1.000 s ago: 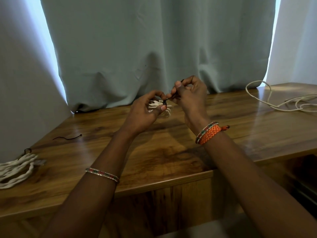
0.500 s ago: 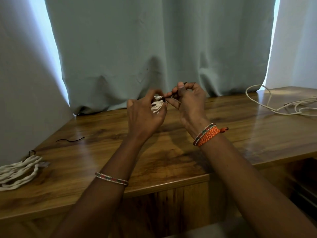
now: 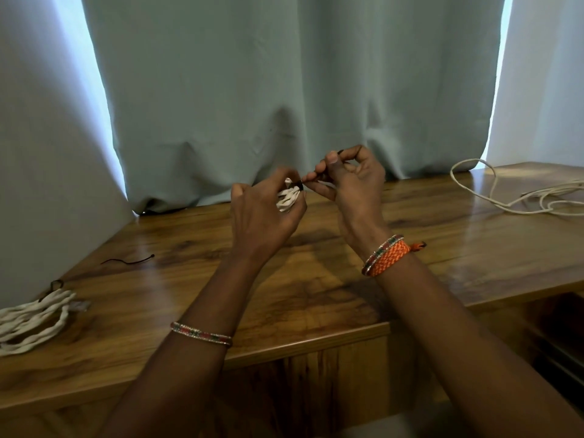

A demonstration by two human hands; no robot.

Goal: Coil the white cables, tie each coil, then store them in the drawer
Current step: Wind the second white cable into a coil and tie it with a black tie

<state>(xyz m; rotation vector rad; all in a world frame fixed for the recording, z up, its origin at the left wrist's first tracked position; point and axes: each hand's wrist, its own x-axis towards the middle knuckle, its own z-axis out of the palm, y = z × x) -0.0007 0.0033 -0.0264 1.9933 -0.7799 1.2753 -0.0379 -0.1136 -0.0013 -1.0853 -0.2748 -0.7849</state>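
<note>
I see a small white coil (image 3: 288, 197) held up above the wooden desk, gripped in my left hand (image 3: 262, 216), its strands bunched tight, with a dark tie (image 3: 299, 185) wrapped around its upper end. My right hand (image 3: 354, 184) pinches the free end of that tie, pulled up and to the right. A second coil (image 3: 31, 317), twisted and already bound with a dark tie, lies flat at the desk's far left edge. A loose white cable (image 3: 518, 197) sprawls uncoiled in open loops on the desk at the far right. A spare dark tie (image 3: 128, 261) lies on the desk left of centre
</note>
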